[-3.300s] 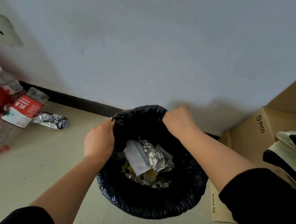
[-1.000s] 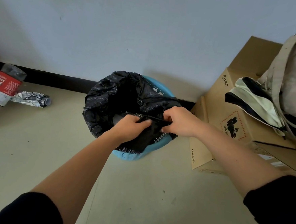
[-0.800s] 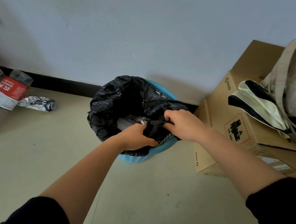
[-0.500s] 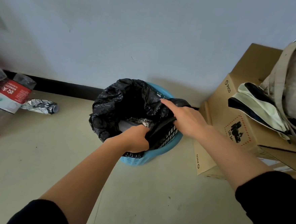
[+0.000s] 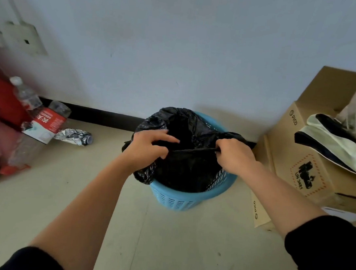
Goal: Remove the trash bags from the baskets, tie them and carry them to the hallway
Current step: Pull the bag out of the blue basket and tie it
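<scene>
Landmark: blue slotted basket [image 5: 174,200], stood on the pale floor [image 5: 165,243], close to the wall [image 5: 178,50] behind it.
Trash bag: black trash bag [image 5: 187,171] sat inside the basket. Its top was gathered up above the basket rim, and one fold hung over the rim's left side.
Left hand: left hand [image 5: 148,149] was above the basket's left rim, fingers curled over a bunched fold of the bag's edge, gripping it.
Right hand: right hand [image 5: 234,157] was above the basket's right rim, closed tight as a fist round the bag's edge.
Between hands: a narrow strip of bag edge ran taut from one grip to the other, across the basket mouth.
Bag contents: not visible, the opening was dark.
Right of basket: cardboard boxes [image 5: 305,165], just beside it, printed "PICO" and "UN 3481". A black-and-cream cloth item [image 5: 332,143] lay on top.
Left of basket: crumpled foil [image 5: 73,136] lay on the floor, apart from the basket. Farther left was a plastic bottle with red label [image 5: 45,123], then a clear capped bottle [image 5: 26,96] by a red object [image 5: 0,99].
Behind basket: dark baseboard [image 5: 102,117] ran along the wall foot.
Sleeves: both forearms were bare, with dark cuffs at the near edge of the view.
</scene>
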